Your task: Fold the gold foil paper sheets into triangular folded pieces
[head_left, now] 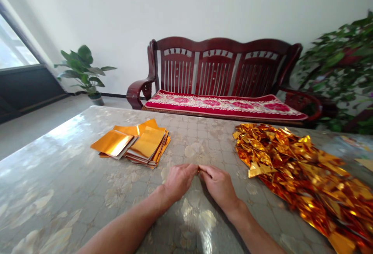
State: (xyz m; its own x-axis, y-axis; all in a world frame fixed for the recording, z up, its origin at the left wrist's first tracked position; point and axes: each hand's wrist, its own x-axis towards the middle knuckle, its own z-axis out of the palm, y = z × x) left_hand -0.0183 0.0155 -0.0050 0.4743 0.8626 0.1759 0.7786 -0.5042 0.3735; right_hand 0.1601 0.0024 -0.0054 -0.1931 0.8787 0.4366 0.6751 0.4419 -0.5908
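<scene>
My left hand [181,179] and my right hand [219,184] meet fingertip to fingertip above the middle of the table. Both are closed in a pinch around a small piece of gold foil paper [198,171], most of it hidden by the fingers. To the left lie stacks of flat gold foil paper sheets [147,142], loosely overlapping, one sheet [112,142] catching the light. On the right spreads a large heap of folded gold foil pieces [279,157], shiny and pointed, reaching the right edge of the view.
The table [96,203] has a glossy flower-patterned cover. Behind it stands a dark red wooden bench [223,67] with a red and white floral cushion [210,101]. A potted plant [84,65] is at the back left, leafy greenery [340,63] at the right. Clear plastic [349,145] lies beyond the heap.
</scene>
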